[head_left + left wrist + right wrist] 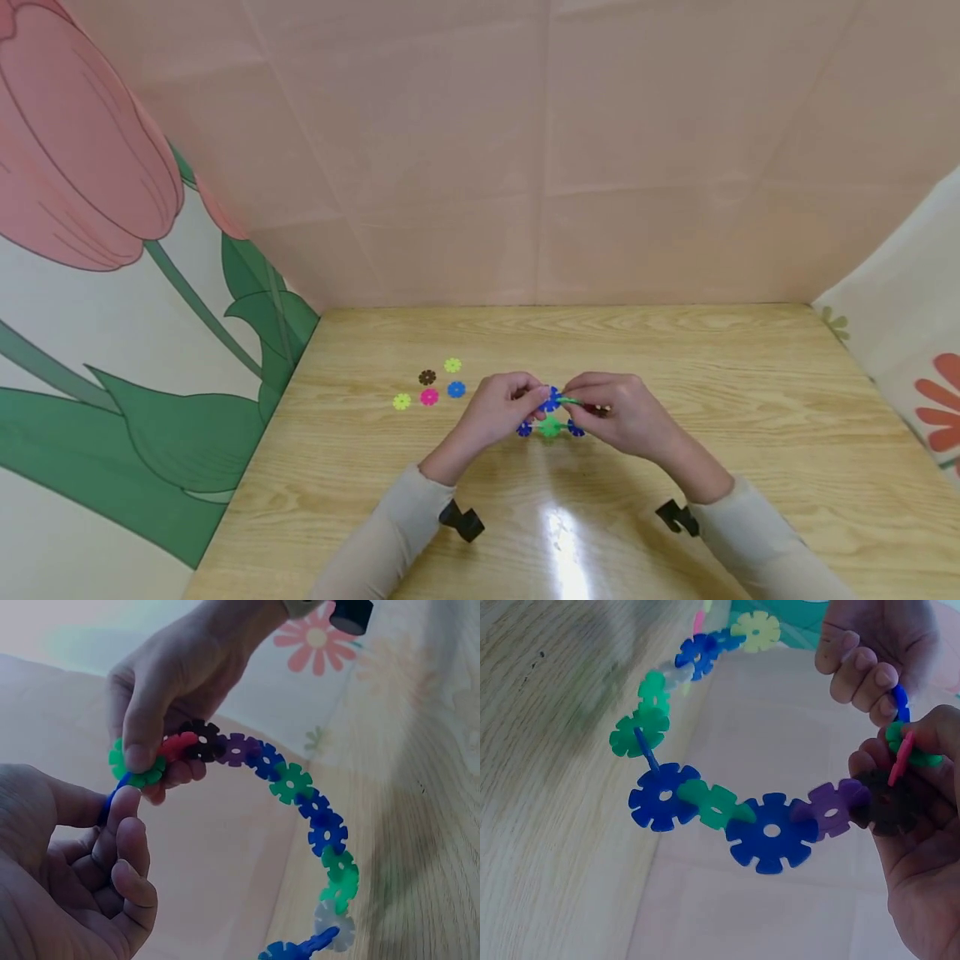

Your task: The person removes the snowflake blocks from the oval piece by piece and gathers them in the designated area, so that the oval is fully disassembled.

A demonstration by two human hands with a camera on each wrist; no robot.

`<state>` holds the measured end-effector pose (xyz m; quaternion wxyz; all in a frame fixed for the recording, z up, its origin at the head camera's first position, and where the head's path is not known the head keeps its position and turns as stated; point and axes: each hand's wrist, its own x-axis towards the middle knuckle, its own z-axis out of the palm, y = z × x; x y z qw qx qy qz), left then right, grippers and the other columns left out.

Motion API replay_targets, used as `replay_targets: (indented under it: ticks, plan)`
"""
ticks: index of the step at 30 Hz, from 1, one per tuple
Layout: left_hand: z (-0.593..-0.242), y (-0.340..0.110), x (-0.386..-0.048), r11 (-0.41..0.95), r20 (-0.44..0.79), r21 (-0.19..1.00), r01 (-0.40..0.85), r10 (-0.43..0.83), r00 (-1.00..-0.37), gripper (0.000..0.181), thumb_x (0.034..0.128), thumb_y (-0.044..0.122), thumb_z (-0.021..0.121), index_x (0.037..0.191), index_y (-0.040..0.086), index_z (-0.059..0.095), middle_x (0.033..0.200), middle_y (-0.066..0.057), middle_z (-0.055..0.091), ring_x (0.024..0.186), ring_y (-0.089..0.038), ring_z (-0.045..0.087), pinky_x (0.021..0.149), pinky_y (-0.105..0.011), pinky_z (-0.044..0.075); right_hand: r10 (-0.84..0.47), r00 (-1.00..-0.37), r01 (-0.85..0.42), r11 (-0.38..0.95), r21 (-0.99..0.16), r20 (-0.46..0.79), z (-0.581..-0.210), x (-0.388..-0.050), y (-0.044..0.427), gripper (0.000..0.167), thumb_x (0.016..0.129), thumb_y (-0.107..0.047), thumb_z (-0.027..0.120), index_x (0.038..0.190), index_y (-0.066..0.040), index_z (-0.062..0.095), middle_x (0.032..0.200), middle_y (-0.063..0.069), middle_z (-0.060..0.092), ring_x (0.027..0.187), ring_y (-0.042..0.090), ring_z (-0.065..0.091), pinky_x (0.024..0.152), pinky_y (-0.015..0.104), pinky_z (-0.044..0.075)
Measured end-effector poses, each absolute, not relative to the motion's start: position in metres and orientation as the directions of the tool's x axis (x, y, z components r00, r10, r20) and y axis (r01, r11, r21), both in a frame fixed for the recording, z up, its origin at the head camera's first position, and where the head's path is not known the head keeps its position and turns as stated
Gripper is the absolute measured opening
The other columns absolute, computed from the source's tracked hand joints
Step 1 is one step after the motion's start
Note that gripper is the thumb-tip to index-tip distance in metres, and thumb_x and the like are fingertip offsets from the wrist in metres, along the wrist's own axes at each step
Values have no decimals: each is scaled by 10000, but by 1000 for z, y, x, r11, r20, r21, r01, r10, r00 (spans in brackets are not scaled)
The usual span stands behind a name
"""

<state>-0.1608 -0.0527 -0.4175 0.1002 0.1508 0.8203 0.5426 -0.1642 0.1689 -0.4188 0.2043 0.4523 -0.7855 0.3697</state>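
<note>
Thin plastic notched flower-shaped discs are slotted into a curved chain of blue, green, purple, dark, clear and other colours. My right hand pinches a green disc between thumb and fingers, beside the red and dark discs of the chain. Facing it, my left hand pinches a blue disc, edge-on in the left wrist view. The blue disc meets the green one's rim; whether it is slotted in, I cannot tell. A pale yellow disc shows at the chain's far part. Below my hands, the chain's green disc is visible.
Several loose discs lie left of my hands on the wooden table, among them a brown disc and a pink disc. A pink cloth rises behind the table; flower-printed cloth hangs at both sides.
</note>
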Motion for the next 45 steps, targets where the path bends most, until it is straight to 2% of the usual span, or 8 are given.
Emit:
replay_targets:
  ticks: [11,16,19,24,30,37,45]
  plan:
    - [-422,-70,-164,417,15,895,160,329,-944,226,1031,345,597,970,168,725,821,39,708,773,-287,654,564,-243,472,-543,-531,-847,330,-416,651,-423,-168,173,193,800,83,742,909,-71,778,944,48,742,693,27,629,546,106,488]
    - [-426,-79,-165,445,6,882,157,322,-947,244,1043,343,576,1062,155,730,854,60,719,865,-274,669,673,-274,526,-543,-560,-828,341,-445,626,-423,-168,173,194,849,58,737,962,-100,755,921,22,730,653,-16,553,536,109,462]
    - [-428,-85,-165,470,1,869,158,317,-949,258,1050,321,565,1129,129,719,894,31,735,912,-270,676,719,-295,547,-539,-586,-809,359,-465,604,-422,-167,173,191,878,41,727,967,-127,743,885,-22,707,624,-26,499,531,136,446]
    - [-432,-96,-166,493,-14,859,142,300,-954,259,1048,241,561,1203,76,687,951,-27,748,891,-250,670,674,-289,536,-532,-617,-787,388,-480,580,-422,-167,174,154,920,23,695,979,-114,733,886,-35,691,613,-24,481,525,179,465]
    - [-438,-111,-166,494,-36,863,105,267,-963,295,1051,215,552,1279,53,645,949,19,733,979,-325,675,712,-307,542,-542,-634,-772,396,-497,552,-423,-168,177,122,960,-31,672,1005,-130,728,900,-2,692,611,-28,477,526,197,470]
    - [-445,-128,-168,528,-22,845,89,199,-980,281,1048,215,568,1279,83,657,925,30,726,948,-310,686,736,-328,559,-536,-617,-786,383,-485,577,-426,-172,182,211,898,44,709,998,-140,737,892,-54,676,615,-22,466,498,191,434]
    - [-458,-145,-172,496,-34,868,41,141,-989,264,1033,194,596,1266,76,636,929,-20,753,958,-350,703,759,-350,574,-525,-614,-789,384,-480,589,-425,-174,187,232,883,63,712,1007,-131,737,849,-35,661,620,-19,464,502,193,436]
